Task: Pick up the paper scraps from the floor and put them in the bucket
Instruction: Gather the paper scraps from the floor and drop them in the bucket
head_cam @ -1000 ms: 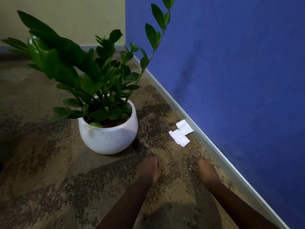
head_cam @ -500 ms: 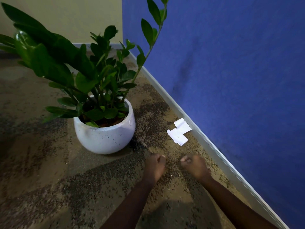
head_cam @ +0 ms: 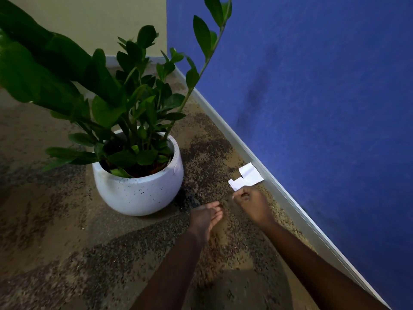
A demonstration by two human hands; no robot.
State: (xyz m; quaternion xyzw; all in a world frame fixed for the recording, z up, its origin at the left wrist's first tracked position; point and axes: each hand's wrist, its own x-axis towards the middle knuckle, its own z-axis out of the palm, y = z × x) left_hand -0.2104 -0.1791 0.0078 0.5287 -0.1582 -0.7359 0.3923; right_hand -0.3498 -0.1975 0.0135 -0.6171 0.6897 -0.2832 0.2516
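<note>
Two white paper scraps [head_cam: 245, 177] lie flat on the speckled brown floor, overlapping, right against the skirting of the blue wall. My right hand [head_cam: 251, 203] hovers at their near edge with its fingers curled, the knuckles just touching or covering the lower scrap's corner; I see no paper lifted. My left hand [head_cam: 206, 217] hangs a little nearer and to the left, fingers relaxed and empty. No bucket is in view.
A white speckled pot [head_cam: 138, 189] with a large leafy green plant [head_cam: 125, 104] stands on the floor left of my hands. The blue wall [head_cam: 312, 108] and its grey skirting [head_cam: 288, 198] run diagonally on the right. A beige wall closes the far corner.
My right hand has moved forward from open floor to the near edge of the scraps. My left hand has loosened from a fist to relaxed fingers. The view has come closer.
</note>
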